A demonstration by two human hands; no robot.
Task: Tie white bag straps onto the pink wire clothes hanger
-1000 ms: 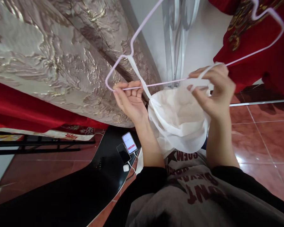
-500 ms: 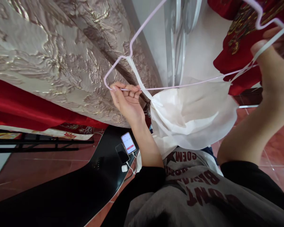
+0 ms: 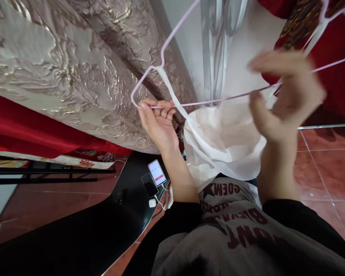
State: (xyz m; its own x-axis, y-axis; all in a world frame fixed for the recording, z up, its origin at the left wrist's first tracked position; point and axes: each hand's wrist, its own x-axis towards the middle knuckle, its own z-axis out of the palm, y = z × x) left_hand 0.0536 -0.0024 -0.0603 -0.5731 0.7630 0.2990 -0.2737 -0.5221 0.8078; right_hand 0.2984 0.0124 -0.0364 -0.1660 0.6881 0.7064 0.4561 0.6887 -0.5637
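A pale pink clothes hanger (image 3: 209, 102) stretches across the upper view. My left hand (image 3: 159, 119) is closed around its lower bar near the left corner. From the hanger hangs a sheer white garment (image 3: 218, 142), one strap (image 3: 168, 85) looped in the left notch and the other strap (image 3: 314, 36) over the right notch. My right hand (image 3: 290, 92), blurred by motion, is in front of the garment's right side, fingers apart and holding nothing. The hanger's hook lies outside the view.
Embossed beige fabric (image 3: 60, 73) fills the upper left, with red cloth (image 3: 46, 134) below it. Two phones, one with a lit screen (image 3: 156, 172), and a white charger (image 3: 152, 202) lie on a black bench (image 3: 103, 214). Grey straps (image 3: 215, 57) hang behind the hanger, and red fabric (image 3: 337, 84) is at right.
My right hand has let go at the hanger's right end and moved left and toward me. The right strap now sits in the notch. My left hand keeps its grip.
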